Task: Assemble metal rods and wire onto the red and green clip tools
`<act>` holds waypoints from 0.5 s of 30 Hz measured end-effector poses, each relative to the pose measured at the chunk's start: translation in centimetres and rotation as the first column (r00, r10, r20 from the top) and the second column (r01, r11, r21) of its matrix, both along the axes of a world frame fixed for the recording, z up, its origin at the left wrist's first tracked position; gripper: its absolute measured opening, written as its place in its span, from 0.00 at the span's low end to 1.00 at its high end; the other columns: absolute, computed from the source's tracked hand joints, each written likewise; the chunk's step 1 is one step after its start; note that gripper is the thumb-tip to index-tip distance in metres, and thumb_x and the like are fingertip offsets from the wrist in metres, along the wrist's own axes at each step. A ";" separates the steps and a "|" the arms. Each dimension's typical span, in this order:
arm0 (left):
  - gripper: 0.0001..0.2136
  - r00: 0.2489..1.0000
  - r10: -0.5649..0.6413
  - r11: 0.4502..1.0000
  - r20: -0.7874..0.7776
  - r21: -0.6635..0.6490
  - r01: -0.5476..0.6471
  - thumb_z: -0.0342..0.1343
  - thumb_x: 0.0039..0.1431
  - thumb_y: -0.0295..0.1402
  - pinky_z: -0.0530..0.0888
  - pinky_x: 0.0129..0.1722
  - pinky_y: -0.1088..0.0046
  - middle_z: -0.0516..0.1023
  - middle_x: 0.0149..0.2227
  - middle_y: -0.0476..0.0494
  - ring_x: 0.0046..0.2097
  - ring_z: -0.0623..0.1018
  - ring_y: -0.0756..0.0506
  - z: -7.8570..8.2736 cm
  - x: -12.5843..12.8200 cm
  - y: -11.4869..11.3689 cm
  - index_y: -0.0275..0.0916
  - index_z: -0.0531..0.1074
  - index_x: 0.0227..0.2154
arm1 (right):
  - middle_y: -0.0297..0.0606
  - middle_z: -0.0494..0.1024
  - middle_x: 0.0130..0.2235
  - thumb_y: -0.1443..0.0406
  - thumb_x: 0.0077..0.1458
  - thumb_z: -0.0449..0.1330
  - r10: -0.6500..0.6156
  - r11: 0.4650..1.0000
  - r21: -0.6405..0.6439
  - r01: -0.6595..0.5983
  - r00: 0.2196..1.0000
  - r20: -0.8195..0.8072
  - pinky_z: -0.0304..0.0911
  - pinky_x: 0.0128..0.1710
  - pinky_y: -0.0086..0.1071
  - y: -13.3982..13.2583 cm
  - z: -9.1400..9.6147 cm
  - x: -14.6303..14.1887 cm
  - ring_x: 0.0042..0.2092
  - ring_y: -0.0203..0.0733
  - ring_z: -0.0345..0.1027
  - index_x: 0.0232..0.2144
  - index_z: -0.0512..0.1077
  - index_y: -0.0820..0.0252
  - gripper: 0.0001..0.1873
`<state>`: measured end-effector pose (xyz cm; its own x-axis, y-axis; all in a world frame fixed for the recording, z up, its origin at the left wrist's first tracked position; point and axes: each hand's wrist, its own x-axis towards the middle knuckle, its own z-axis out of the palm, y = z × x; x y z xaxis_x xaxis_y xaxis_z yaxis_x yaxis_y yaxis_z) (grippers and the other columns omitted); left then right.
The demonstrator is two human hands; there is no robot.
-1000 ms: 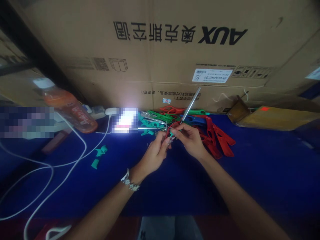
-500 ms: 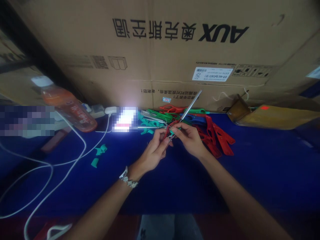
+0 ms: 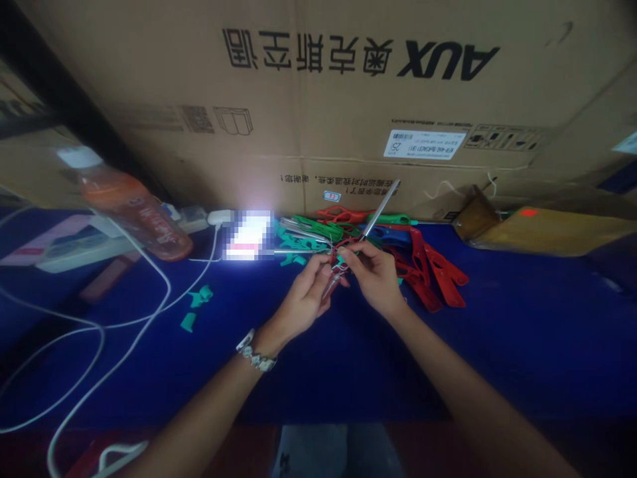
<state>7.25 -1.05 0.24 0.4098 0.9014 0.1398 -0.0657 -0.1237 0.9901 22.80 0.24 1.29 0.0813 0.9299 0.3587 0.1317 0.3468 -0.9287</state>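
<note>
pinching a red clip (image 3: 331, 284) in the left hand (image 3: 302, 302), gripping a thin metal rod (image 3: 381, 207) in the right hand (image 3: 377, 275), centre frame, over a blue counter (image 3: 497, 345), beside a pile of clips (image 3: 438, 275).

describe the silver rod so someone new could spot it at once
Below the big AUX cardboard box lies a pile of red and green clips on blue cloth. The silver rod slants up from the right hand over that pile: thin bare metal, raised, not coloured plastic.
</note>
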 end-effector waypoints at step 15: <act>0.16 0.995 -0.065 0.989 -0.071 0.130 0.074 0.45 0.71 0.43 0.65 0.19 0.80 0.76 0.40 0.43 0.21 0.65 0.56 -0.1 -0.3 -0.1 0.40 0.61 0.56 | 0.34 0.74 0.29 0.45 0.52 0.66 0.069 0.997 -0.014 -0.070 0.997 -0.031 0.67 0.25 0.30 0.2 0.3 1.0 0.27 0.34 0.67 0.28 0.75 0.57 0.21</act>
<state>6.99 -1.17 0.09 0.4827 0.8459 0.2269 -0.0138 -0.2517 0.9677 23.79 0.45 1.60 0.0269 0.9389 0.3432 0.0788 0.3403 -0.9370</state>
